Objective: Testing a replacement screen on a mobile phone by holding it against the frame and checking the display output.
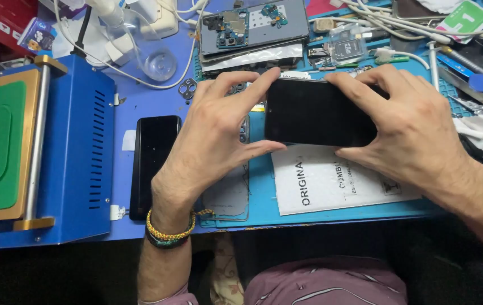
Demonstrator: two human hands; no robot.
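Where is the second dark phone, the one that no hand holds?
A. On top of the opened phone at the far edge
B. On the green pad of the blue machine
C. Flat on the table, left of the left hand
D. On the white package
C: the loose phone lies flat on the table, between the blue machine and the left hand; both hands hold the other phone.

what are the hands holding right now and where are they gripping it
Both hands hold one flat black rectangular phone above the blue mat. The left hand pinches its left end, the right hand its right end, fingers on the long edges.
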